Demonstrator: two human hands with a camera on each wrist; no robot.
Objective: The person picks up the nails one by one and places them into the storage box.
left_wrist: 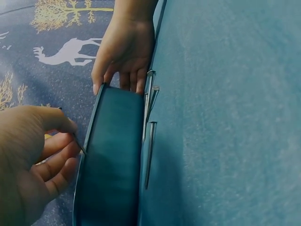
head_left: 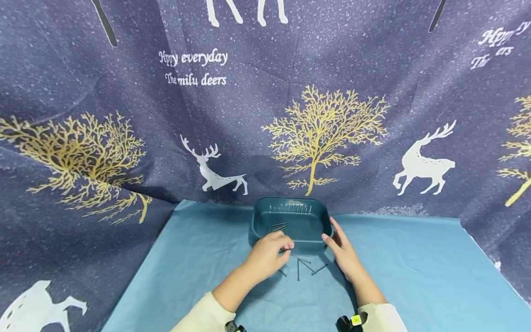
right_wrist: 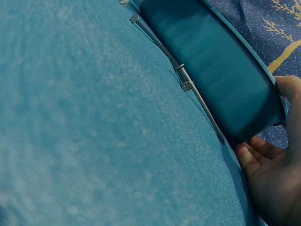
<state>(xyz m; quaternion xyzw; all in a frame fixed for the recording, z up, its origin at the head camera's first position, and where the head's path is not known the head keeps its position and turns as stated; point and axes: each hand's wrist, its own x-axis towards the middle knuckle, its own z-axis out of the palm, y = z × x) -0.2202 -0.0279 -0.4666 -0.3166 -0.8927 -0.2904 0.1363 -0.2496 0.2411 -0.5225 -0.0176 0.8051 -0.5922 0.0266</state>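
A teal plastic box (head_left: 309,245) stands on the blue cloth with several nails (head_left: 280,224) inside. My left hand (head_left: 265,258) is at the box's near left rim and pinches a nail (left_wrist: 80,144) between thumb and fingers. The right hand (head_left: 347,259) grips the box's right end, thumb at the rim and fingers against the side. On the cloth in front of the box lie several loose nails (head_left: 298,272). Part of the box's left interior is hidden behind my left hand in the head view.
Blue cloth (head_left: 415,267) covers the table around the box. Close behind the box hangs a dark blue curtain (head_left: 257,115) printed with deer and yellow trees.
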